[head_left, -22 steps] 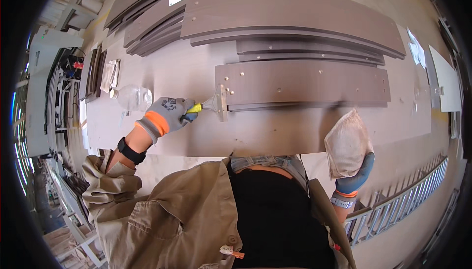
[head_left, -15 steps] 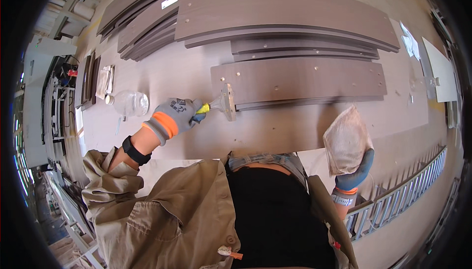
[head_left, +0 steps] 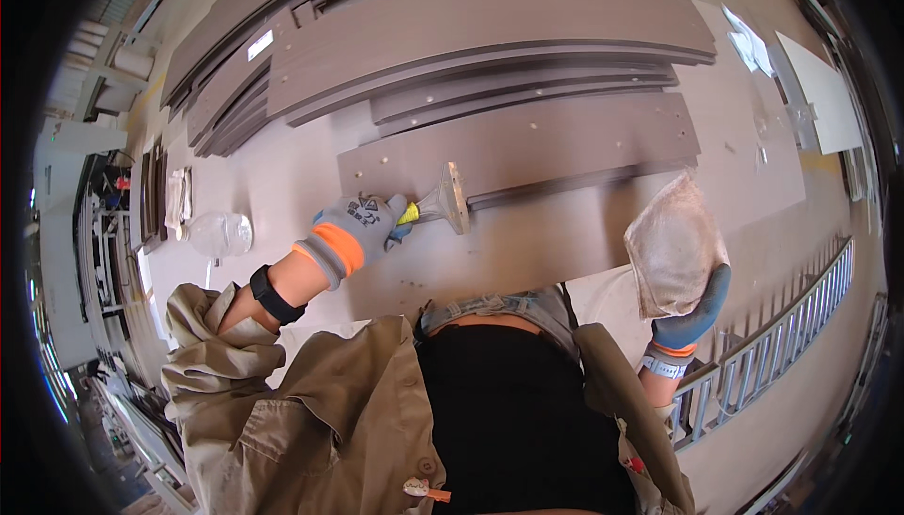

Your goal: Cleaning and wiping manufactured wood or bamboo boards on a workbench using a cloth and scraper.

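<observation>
Right forearm: rising from the lower edge, mostly hidden beneath the sleeve; its gloved blue-grey right hand (head_left: 692,319) is bending upward and grasping a stained off-white cloth pad (head_left: 670,247). The pad is covering most of the fingers; how tightly they are pressing is impossible to tell.

Left forearm: reaching diagonally inward, sleeve pushed up; its grey-gloved, orange-cuffed left hand (head_left: 358,223) is curling around the yellow handle of a wide-bladed metal scraper (head_left: 441,204), knuckles up. The palm is concealing part of the handle. The blade is standing crosswise over a flat brown panel (head_left: 537,247) at the near side; whether it is touching is unclear.

Beyond: a drilled grey-brown board (head_left: 527,134) is lying behind the blade; stacked long brown boards (head_left: 490,21) are resting farther off, lower layers partly hidden. Outer surroundings are blurring into the dark fisheye rim.
</observation>
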A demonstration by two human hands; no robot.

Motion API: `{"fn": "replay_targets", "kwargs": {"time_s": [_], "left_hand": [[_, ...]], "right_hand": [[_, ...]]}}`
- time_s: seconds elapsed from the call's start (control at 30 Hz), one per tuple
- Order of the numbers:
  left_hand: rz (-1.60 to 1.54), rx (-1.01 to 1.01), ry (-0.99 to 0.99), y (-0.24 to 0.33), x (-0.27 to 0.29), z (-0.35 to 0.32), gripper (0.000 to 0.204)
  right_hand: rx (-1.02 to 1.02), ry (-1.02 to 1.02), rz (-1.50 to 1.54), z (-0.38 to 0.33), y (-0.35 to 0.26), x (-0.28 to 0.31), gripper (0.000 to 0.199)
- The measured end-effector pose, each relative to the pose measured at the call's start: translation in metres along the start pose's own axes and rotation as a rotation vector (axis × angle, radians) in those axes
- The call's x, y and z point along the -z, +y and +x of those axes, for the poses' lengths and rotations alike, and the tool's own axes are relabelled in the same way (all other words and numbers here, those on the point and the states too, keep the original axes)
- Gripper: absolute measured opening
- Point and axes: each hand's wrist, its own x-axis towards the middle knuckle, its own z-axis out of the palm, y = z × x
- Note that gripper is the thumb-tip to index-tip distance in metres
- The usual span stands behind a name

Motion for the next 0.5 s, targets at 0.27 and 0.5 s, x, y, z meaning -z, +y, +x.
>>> {"fn": "replay_targets", "kwargs": {"time_s": [0.27,0.5], "left_hand": [[0.033,0.034,-0.04,0.069,0.047,0.037,0.031],[0.051,0.013,0.021,0.119,0.078,0.075,0.033]], "right_hand": [[0.045,0.085,-0.159,0.013,0.053,0.073,0.057],[0.086,0.1,-0.222,0.04,0.085,0.108,0.059]]}}
